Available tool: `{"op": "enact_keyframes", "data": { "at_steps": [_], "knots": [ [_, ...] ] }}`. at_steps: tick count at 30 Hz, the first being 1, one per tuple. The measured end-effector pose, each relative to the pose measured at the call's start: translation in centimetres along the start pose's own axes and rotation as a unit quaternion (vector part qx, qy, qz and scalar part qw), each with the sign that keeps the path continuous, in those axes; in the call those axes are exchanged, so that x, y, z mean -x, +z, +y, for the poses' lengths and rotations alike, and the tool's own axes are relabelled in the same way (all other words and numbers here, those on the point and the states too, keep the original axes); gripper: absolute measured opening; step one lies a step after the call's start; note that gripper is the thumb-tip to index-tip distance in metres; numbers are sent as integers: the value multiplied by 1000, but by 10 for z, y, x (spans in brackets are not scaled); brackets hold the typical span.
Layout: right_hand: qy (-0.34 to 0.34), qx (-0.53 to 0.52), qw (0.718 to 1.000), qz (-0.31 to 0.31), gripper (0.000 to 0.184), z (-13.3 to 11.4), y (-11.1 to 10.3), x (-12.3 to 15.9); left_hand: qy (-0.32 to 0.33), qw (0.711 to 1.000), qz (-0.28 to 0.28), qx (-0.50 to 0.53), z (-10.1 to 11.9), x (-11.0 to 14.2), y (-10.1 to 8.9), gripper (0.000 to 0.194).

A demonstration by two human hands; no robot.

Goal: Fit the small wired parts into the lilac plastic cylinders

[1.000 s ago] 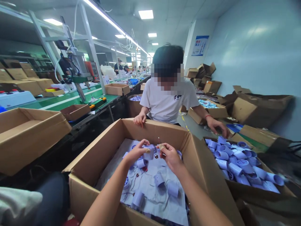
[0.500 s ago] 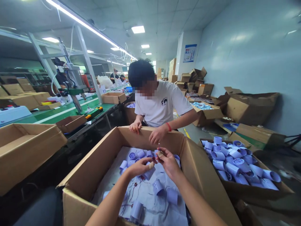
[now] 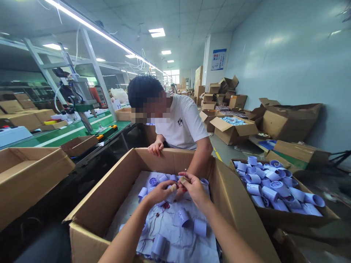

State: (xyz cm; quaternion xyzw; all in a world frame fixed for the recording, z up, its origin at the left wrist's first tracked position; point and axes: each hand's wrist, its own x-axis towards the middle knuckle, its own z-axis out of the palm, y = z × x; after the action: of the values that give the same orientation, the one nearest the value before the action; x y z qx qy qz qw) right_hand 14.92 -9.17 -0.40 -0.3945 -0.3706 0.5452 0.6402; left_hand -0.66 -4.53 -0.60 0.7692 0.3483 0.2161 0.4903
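The left hand (image 3: pixel 161 192) curls round a lilac cup (image 3: pixel 171 198), likely light, stiff and slick, best held by its outer wall. Just right of it, the right hand (image 3: pixel 193 185) pinches what seems a fragile wire (image 3: pixel 185 171); well beyond the grip, a poster (image 3: pixel 218 59) bears characters too small to read

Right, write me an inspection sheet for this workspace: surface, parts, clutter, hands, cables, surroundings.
Surface: wrinkled pale sheet lining a large cardboard box.
Parts: purple cylinders scattered on the sheet; more heaped in a second box at right.
Clutter: opened cartons along the right wall.
Hands: left hand at a purple cylinder, grip unclear; right hand pinches a thin piece; a co-worker's hand reaches between them.
Cables: thin wires loose on the sheet.
Surroundings: green bench with a press-like machine at left.
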Motion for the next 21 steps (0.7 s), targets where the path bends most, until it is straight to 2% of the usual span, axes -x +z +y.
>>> {"op": "enact_keyframes", "data": {
  "at_steps": [3, 6, 15, 19, 21],
  "knots": [
    [-28, 34, 999, 10, 35, 0, -2, -1, -10, 1000, 3, 17, 1, -1, 0, 51],
    [-35, 31, 998, 32, 40, -4, -2, -1, -18, 999, -1, 41, 3, -1, -1, 52],
    [-32, -88, 990, 102, 47, -18, -8, -1, -20, 1000, 2, -7, 4, -1, -5, 52],
    [-20, -25, 985, 172, 48, -14, -17, -5, -47, 996, 37, 72, 3, -2, 0, 55],
    [-6, 39, 983, 180, 49, -9, -18, -5, -61, 986, 56, 142, 3, -3, 4, 56]
  ]
}}
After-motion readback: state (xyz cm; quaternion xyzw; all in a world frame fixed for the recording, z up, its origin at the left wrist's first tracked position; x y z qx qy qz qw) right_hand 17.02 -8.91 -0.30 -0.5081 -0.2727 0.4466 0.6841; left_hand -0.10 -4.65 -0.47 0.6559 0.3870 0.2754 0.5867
